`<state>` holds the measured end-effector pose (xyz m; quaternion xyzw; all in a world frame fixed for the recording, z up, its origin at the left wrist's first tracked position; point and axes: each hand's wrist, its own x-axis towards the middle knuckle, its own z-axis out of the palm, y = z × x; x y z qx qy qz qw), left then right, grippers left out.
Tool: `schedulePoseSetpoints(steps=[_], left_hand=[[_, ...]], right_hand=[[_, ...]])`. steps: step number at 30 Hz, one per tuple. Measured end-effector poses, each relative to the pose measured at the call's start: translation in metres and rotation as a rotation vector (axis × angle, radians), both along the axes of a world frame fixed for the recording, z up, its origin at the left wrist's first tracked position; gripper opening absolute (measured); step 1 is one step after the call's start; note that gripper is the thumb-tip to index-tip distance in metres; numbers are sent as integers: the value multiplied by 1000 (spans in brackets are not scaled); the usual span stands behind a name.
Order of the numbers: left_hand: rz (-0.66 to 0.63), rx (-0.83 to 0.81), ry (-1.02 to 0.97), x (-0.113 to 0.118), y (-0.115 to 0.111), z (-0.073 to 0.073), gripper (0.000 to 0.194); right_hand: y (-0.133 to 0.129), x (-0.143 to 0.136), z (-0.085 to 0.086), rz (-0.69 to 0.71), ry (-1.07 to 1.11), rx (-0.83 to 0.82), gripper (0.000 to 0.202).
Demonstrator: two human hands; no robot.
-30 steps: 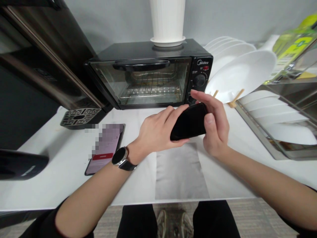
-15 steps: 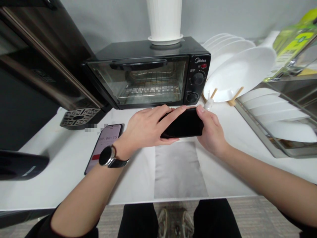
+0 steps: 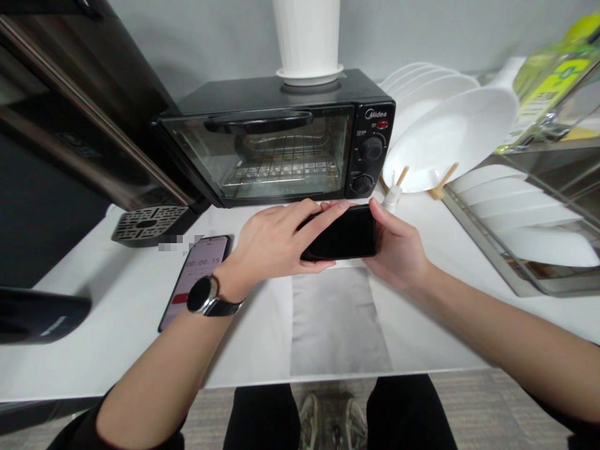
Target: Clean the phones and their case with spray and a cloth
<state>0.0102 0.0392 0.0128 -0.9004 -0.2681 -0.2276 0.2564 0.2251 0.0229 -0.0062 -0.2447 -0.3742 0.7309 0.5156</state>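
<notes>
White desk (image 3: 117,325), grey cloth strip (image 3: 337,319) lying just below the fingers (image 3: 323,219), lit phone (image 3: 197,278) flat to their left, black toaster oven (image 3: 281,150) just beyond them, wooden plate rack (image 3: 440,181) to their right, steel dish tray (image 3: 520,250) further right

Left hand (image 3: 272,240): reaching forward, palm down, fingers extending rightward, gripping from the left. Left forearm bare, angling up from lower left. Right hand (image 3: 396,250): reaching in from the right, fingers curling, fingertips pressing at the right end. Right forearm bare, stretching in from lower right.
</notes>
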Motion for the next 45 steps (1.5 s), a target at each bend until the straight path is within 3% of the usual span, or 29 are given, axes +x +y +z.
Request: schedulePoseSetpoints(steps=[16, 27, 35, 40, 45], left_hand=[[-51, -9, -75, 4, 1, -9, 90], [-22, -91, -118, 6, 4, -18, 98], [238, -209, -337, 22, -1, -21, 102], [272, -264, -383, 22, 2, -22, 102], [286, -311, -394, 21, 3, -21, 101]], right_hand=[[6, 6, -6, 73, 42, -109, 34], [9, 2, -10, -2, -38, -22, 38], [8, -7, -24, -41, 42, -19, 29], [4, -6, -14, -24, 9, 28, 44], [5, -7, -12, -144, -61, 77, 37]])
